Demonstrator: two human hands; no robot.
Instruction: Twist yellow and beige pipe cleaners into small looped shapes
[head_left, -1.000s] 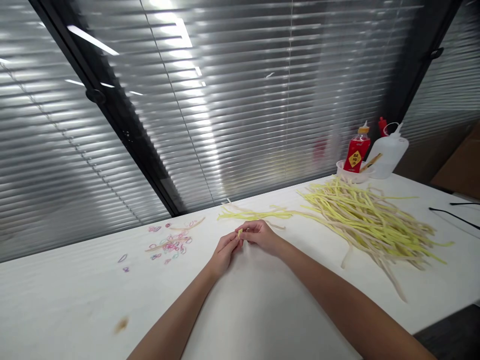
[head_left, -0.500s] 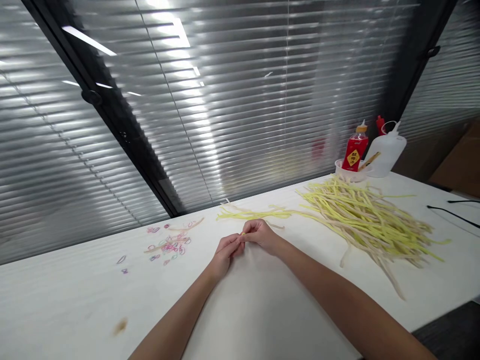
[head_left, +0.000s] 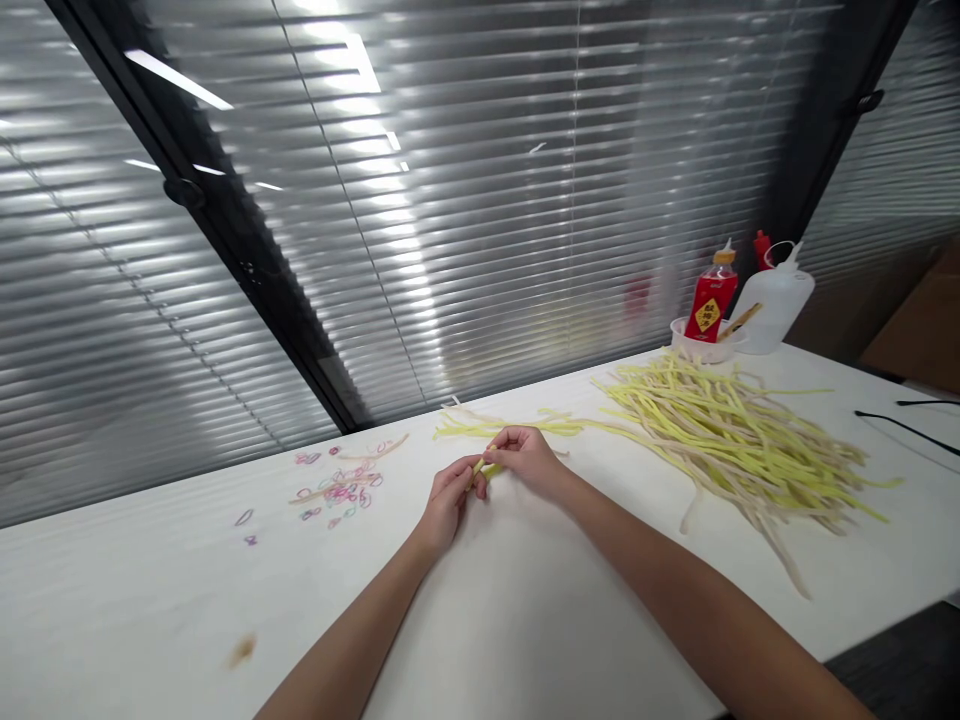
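Above the middle of the white table, my left hand (head_left: 448,502) and my right hand (head_left: 525,458) meet, each pinching a short stretch of soft yellow strip (head_left: 478,467). Part of the strip shows between the fingertips, and another bit hangs below them; the rest is hidden by my fingers. Just behind my hands lies a small bunch of yellow and beige strips (head_left: 472,424). A large heap of the same fuzzy-looking strips (head_left: 735,440) spreads over the table to the right.
Small coloured loops, perhaps rubber bands (head_left: 345,492), lie scattered at left with a few beige strips. A red-labelled bottle (head_left: 711,300) stands in a clear bowl (head_left: 701,350) beside a white squeeze bottle (head_left: 776,300). Black cable-like ends (head_left: 904,432) lie at the right edge. Window blinds (head_left: 510,200) rise behind.
My hands have drawn slightly apart and my right hand has risen a little. More of the yellow strip now shows between my fingers.
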